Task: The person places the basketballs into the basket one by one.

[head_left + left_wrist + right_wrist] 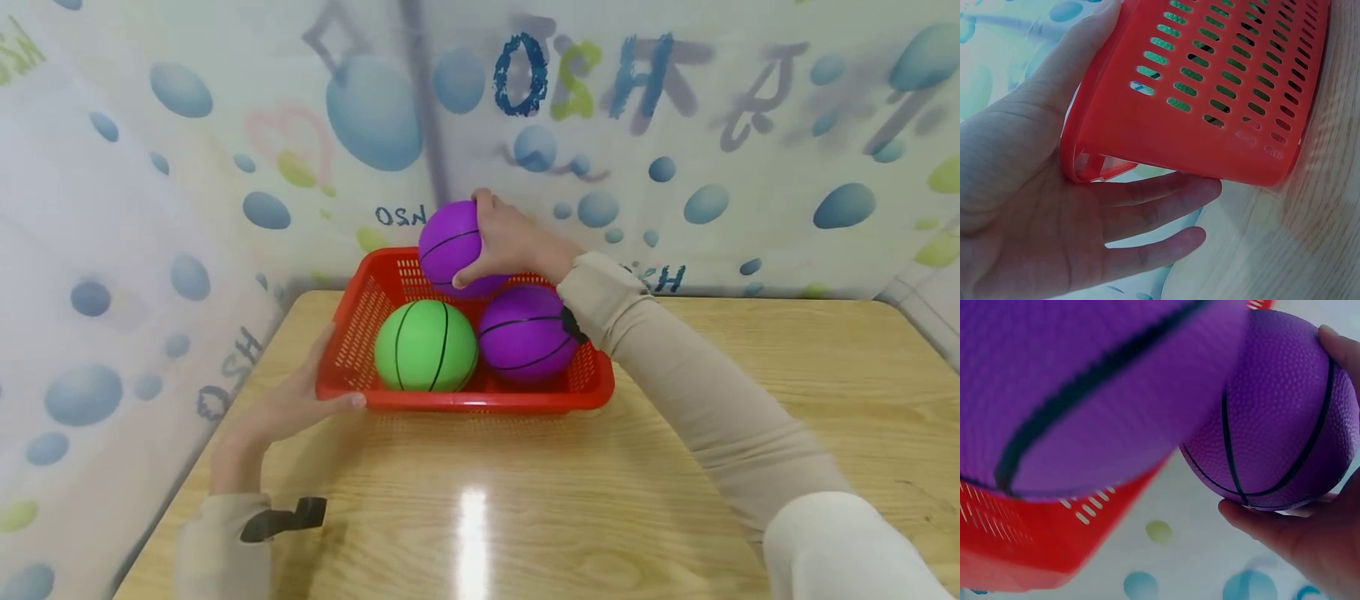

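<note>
My right hand (513,240) grips a small purple basketball (450,248), with black seam lines, at the back of the red plastic basket (480,402). In the right wrist view, fingers and thumb spread round this held basketball (1272,406). Inside the basket a green basketball (426,346) sits at the left and another purple basketball (527,335) at the right. My left hand (288,404) holds the basket's near left corner, thumb along the rim and fingers against the side. The left wrist view shows its slotted red wall (1166,131) beside the fingers.
The basket stands on a light wooden table (420,508), near its back edge. Behind and to the left hang pale sheets (480,150) with blue and green spots and letters. Black straps (281,521) circle the sleeved wrists.
</note>
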`<move>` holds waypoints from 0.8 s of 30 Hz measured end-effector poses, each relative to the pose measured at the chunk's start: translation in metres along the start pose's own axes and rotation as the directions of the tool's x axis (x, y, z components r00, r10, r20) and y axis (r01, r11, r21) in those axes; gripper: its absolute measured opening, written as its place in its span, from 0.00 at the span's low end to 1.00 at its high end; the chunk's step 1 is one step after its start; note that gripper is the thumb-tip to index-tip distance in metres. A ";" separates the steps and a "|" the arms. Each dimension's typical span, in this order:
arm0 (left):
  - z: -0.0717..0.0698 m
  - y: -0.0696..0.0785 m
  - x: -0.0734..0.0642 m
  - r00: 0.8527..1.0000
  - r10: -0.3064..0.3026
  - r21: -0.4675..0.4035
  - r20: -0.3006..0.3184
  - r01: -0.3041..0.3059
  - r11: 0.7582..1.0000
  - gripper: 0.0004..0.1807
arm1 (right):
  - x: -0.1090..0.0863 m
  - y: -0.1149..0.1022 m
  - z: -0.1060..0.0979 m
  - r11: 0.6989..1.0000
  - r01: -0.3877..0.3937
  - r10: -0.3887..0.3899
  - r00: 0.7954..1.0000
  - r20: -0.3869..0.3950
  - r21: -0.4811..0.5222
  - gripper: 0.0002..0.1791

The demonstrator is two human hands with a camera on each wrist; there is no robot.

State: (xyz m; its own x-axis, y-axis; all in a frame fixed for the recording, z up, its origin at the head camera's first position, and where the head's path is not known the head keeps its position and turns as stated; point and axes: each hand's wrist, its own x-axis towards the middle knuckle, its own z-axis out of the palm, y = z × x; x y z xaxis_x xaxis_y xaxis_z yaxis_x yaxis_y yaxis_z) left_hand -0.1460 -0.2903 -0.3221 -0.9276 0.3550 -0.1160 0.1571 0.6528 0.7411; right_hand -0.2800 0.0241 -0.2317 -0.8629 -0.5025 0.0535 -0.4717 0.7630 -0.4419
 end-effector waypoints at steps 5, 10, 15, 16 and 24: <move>0.002 -0.001 0.003 1.000 0.006 0.010 0.006 -0.006 1.000 0.60 | -0.001 0.001 0.009 0.998 -0.042 0.045 0.996 0.082 -0.042 0.65; 0.004 -0.001 0.006 1.000 -0.008 0.018 0.014 0.008 1.000 0.60 | -0.006 0.003 0.009 0.997 -0.063 0.067 0.991 0.115 -0.038 0.65; 0.004 -0.001 0.006 1.000 -0.015 0.001 0.009 0.015 1.000 0.59 | -0.005 0.003 0.009 0.998 -0.052 0.054 0.992 0.111 -0.021 0.64; 0.004 -0.001 0.006 1.000 -0.015 -0.001 0.008 0.015 1.000 0.59 | -0.004 0.003 0.009 0.998 -0.051 0.053 0.992 0.110 -0.022 0.64; 0.001 -0.003 0.004 1.000 -0.028 -0.001 0.006 0.028 1.000 0.59 | -0.002 0.002 0.009 0.999 -0.049 0.048 0.990 0.130 0.006 0.64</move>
State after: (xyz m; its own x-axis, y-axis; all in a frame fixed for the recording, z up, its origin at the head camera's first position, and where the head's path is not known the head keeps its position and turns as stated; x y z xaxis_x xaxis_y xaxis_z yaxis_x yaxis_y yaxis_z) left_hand -0.1492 -0.2900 -0.3254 -0.9295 0.3408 -0.1411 0.1305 0.6616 0.7384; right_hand -0.2779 0.0233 -0.2407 -0.8537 -0.5139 -0.0846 -0.4276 0.7843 -0.4495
